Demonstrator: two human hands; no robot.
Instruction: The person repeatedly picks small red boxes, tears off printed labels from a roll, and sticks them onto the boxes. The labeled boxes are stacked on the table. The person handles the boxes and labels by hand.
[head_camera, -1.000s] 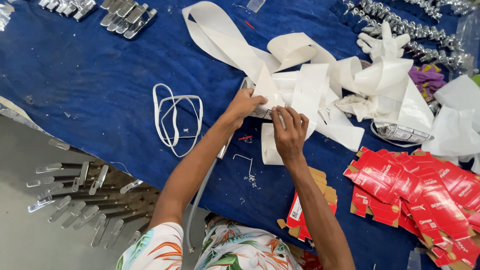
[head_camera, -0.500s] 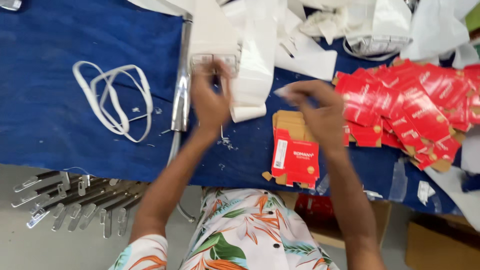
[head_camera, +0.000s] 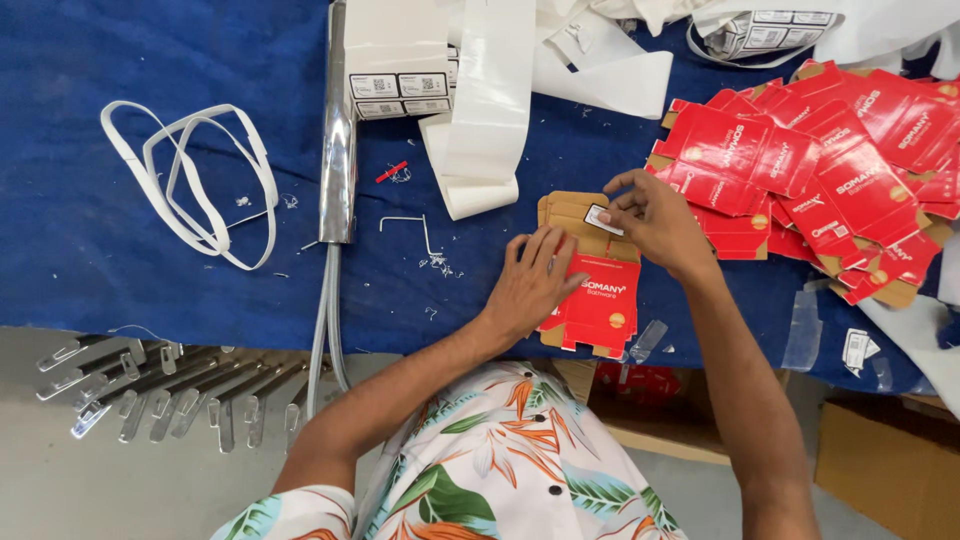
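Head view, left hand (head_camera: 530, 285) flat on red carton (head_camera: 592, 300), right hand (head_camera: 650, 222) pinching sticker (head_camera: 603, 219) — blue table (head_camera: 120, 260)

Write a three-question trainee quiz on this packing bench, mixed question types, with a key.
1. True or false: the left hand presses flat on the red flattened carton.
2. The right hand pinches what? A) small white label B) metal clip C) white strap loop
3. Fill in: the chrome tap lies on a ____ cloth.

Key: 1 true; 2 A; 3 blue.
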